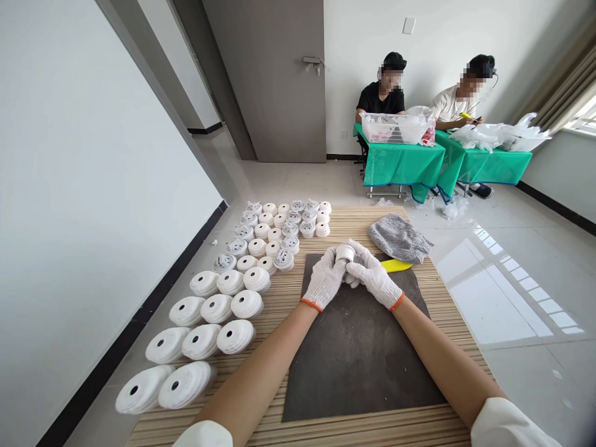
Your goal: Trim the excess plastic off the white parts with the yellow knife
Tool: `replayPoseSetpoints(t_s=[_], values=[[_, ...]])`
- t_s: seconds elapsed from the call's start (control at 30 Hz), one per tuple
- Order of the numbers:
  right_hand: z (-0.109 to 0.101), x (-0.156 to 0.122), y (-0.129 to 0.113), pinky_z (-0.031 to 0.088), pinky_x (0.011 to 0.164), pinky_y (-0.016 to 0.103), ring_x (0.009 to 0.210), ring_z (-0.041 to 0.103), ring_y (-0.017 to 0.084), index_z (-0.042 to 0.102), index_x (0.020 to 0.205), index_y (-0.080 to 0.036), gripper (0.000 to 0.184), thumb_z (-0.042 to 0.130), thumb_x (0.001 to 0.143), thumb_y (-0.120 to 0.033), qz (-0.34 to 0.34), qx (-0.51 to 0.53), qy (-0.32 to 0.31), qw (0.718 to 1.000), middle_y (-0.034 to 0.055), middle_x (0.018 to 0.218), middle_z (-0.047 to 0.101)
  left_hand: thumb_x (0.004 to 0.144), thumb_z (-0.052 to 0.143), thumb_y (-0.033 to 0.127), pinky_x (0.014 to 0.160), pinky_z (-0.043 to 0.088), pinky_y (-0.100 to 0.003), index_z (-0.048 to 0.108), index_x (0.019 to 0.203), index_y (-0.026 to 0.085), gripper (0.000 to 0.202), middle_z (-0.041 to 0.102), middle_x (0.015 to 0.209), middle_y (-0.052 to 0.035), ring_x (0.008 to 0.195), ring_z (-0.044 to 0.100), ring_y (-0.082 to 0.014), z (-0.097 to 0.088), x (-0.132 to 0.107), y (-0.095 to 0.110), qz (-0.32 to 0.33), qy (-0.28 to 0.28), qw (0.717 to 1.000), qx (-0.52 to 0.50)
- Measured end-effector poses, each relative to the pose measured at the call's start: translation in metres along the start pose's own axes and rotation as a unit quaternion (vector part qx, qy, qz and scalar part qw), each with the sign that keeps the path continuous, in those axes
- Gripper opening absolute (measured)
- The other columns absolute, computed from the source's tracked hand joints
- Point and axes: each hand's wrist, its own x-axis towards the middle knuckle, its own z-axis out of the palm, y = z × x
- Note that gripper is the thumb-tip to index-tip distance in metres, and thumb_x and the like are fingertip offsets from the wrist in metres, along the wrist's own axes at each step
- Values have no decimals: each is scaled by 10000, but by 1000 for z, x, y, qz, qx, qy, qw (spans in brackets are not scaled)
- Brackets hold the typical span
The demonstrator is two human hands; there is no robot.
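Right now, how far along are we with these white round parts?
Laid out: rows of small parts and domed covers at left. In hand: one white part, gripped by left hand and right hand over the mat. Left: unclear which rows are finished.

eleven large covers (216, 308), about twenty-seven small round pieces (272, 248), one grey cloth (399, 238), one yellow tool (397, 266).

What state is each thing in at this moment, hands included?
left hand: gloved, closed on white round part
right hand: gloved, closed on the same part
yellow tool: lying untouched on dark mat
grey cloth: crumpled on table
door: shut
spare white parts: set out in rows
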Motion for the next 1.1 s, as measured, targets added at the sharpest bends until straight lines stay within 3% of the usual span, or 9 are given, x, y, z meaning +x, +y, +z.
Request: replayPoseSetpoints(t_s=[0.2, 0.33, 0.43, 0.53, 0.7, 0.87, 1.0, 1.1], values=[[-2, 2, 2, 591, 910, 439, 1086, 666, 231, 608, 1323, -165, 399, 645, 995, -390, 4, 9, 11, 1000, 107, 1290, 639, 944, 509, 608, 690, 549, -264, 685, 1072, 246, 422, 737, 889, -17, 784, 688, -173, -1, -3, 3, 9, -36, 997, -69], [-3, 6, 6, 602, 854, 392, 1003, 678, 198, 622, 1288, -168, 363, 609, 1015, -408, 12, 23, 26, 999, 96, 1222, 660, 951, 487, 634, 671, 572, -248, 691, 1190, 231, 512, 744, 993, -41, 809, 688, -164, -2, -5, 4, 16, -54, 992, -110], [-3, 7, 8, 603, 846, 386, 994, 679, 195, 625, 1280, -167, 358, 610, 1015, -407, 16, 33, 32, 999, 94, 1214, 663, 955, 477, 641, 673, 585, -251, 689, 1237, 225, 545, 749, 969, -40, 813, 691, -167, -3, -7, 5, 7, -58, 990, -131], [-4, 6, 7, 598, 883, 419, 1050, 674, 218, 614, 1308, -162, 387, 642, 997, -391, 17, 41, 36, 998, 102, 1260, 649, 971, 496, 573, 711, 585, -249, 672, 1315, 244, 508, 763, 987, -23, 861, 697, -168, -4, -7, 7, 11, -51, 989, -138], [-3, 6, 4, 604, 862, 403, 1028, 678, 209, 618, 1296, -160, 371, 640, 1000, -382, 17, 55, 41, 998, 98, 1241, 655, 950, 577, 382, 893, 564, -274, 628, 1424, 265, 491, 767, 1137, -11, 1027, 690, -181, 0, -6, 9, 11, -40, 985, -167], [-1, 5, 3, 597, 893, 424, 1065, 671, 222, 612, 1313, -164, 385, 639, 999, -385, 20, 62, 42, 997, 104, 1273, 645, 927, 614, 364, 987, 532, -324, 665, 1382, 277, 466, 738, 1218, -36, 1101, 674, -202, 6, -2, -1, 27, -30, 984, -174], [-1, 4, 1, 595, 897, 429, 1071, 670, 224, 612, 1314, -164, 389, 643, 996, -387, 31, 66, 38, 997, 105, 1277, 643, 927, 605, 372, 915, 555, -334, 681, 1311, 264, 406, 752, 1051, -35, 980, 691, -186, 7, -1, -6, 27, -12, 985, -168], [-2, 6, 0, 607, 835, 387, 987, 682, 196, 623, 1281, -159, 374, 642, 997, -403, 42, 69, 34, 996, 92, 1204, 666, 908, 605, 326, 815, 582, -326, 685, 1155, 227, 278, 748, 941, -30, 856, 703, -171, 6, -1, -4, -3, 6, 983, -181]])
